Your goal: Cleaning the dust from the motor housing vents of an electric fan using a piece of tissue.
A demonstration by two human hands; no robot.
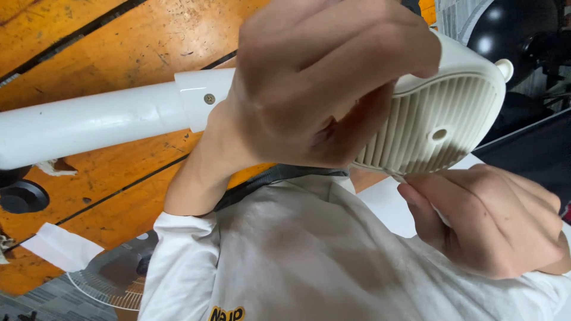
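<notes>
My left hand (315, 83) is wrapped over the top of a cream fan motor housing (440, 122), gripping it. The housing's ribbed vent face, with a small round hole, points toward me. A white pole (89, 122) runs left from the housing, joined by a collar with a screw (209, 98). My right hand (488, 220) sits just under the housing's lower rim. Its fingers are pinched shut on a thin pale piece that touches the rim; I cannot tell what that piece is.
Below everything lies an orange wooden surface (119, 41) with dark grooves. At the bottom left are a round wire fan grille (113, 279) and a white paper scrap (62, 246). A black round object (21, 196) sits at the left edge, and a glossy black dome (511, 30) at the top right.
</notes>
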